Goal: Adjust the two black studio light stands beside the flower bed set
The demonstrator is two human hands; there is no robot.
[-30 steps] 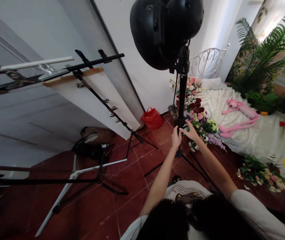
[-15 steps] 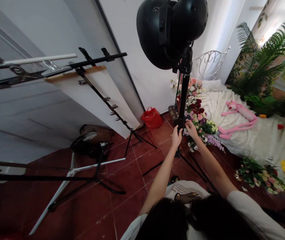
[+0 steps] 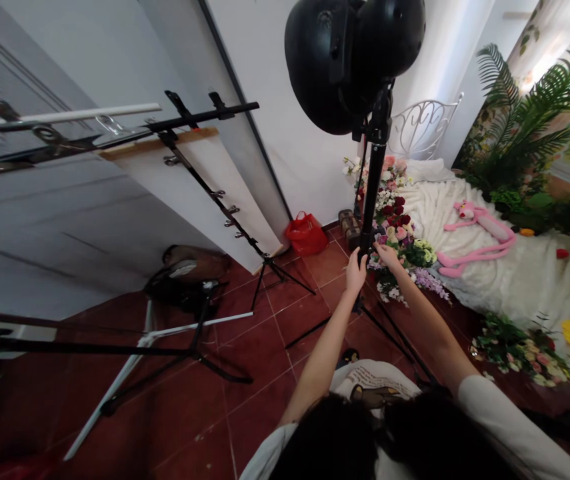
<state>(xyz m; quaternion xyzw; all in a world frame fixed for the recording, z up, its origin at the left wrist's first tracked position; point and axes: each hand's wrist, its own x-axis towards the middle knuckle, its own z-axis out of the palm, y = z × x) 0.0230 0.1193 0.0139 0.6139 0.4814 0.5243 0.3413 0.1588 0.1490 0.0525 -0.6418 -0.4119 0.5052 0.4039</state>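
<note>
A black light stand stands upright in front of me, with a big black studio lamp head on top. Around the lower part of its pole my left hand is closed, thumb toward the pole. My right hand is just to the right, its fingers pinched together at the stand's side by the dark collar. The fingertips hide the small part they grip. Below my hands the stand's legs spread over the tiles.
Left stand a black backdrop stand with a clipped white sheet and a white-legged stand. Behind are a red bag and a small trunk. Right lie artificial flowers, white fur cloth and a pink plush toy.
The view has shifted slightly, so the lamp and stand appear a little farther right. My right hand's fingers have come down a bit and closed together. My left hand keeps its hold.
</note>
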